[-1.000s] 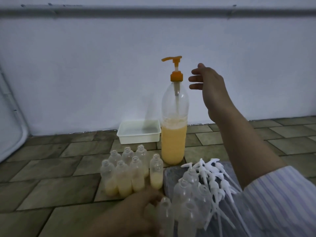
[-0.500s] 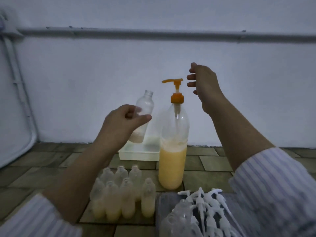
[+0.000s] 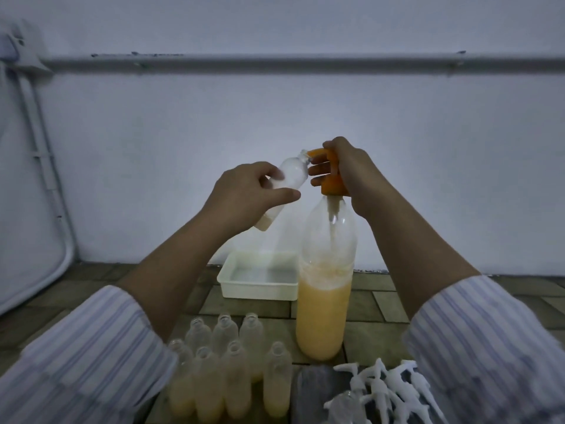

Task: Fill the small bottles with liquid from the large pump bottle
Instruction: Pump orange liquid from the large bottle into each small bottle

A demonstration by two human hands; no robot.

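At the centre of the frame, the small bottle [image 3: 282,191] has been raised and tilted, gripped by the left hand [image 3: 244,198], its mouth now at the nozzle. The right hand [image 3: 351,175], open in the air before, is now curled over the orange pump head [image 3: 331,179] of the large pump bottle [image 3: 325,289]; filling can begin

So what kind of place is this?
Probably a home corner or small workshop, with the work done on the floor. The tiled floor meets a plain wall with a pipe, and small bottles and spray tops sit on the tiles.
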